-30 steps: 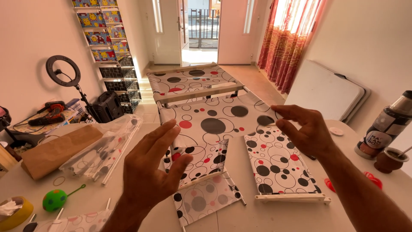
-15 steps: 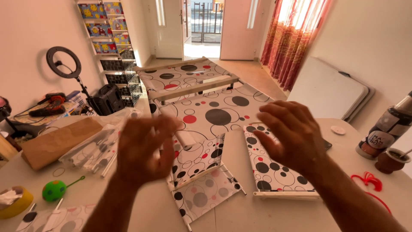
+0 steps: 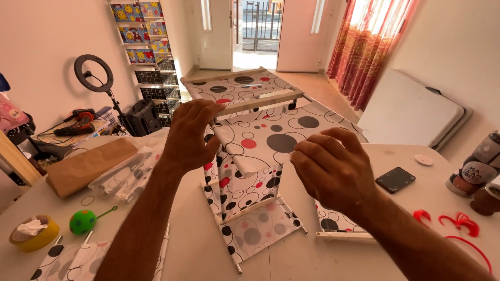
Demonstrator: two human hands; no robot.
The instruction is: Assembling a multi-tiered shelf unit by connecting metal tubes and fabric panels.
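A white fabric rack with black, grey and red dots and pale wooden rods stretches from the table toward the door. Its near part stands up from the white table, and a dotted flap lies flat below it. My left hand reaches forward, its fingertips touching the fabric edge by an upper rod. My right hand hovers over the rack's right side with curled, spread fingers and holds nothing. Another dotted panel lies partly hidden beneath that hand.
A black phone and red plastic pieces lie at the right, near a dark jar. At the left are a brown paper bag, a clear bag, a green ball and a yellow tape roll.
My left hand rose and reached forward to the upper rod. My right hand shifted left off the right panel toward the rack's middle. The near fabric part now stands more upright.
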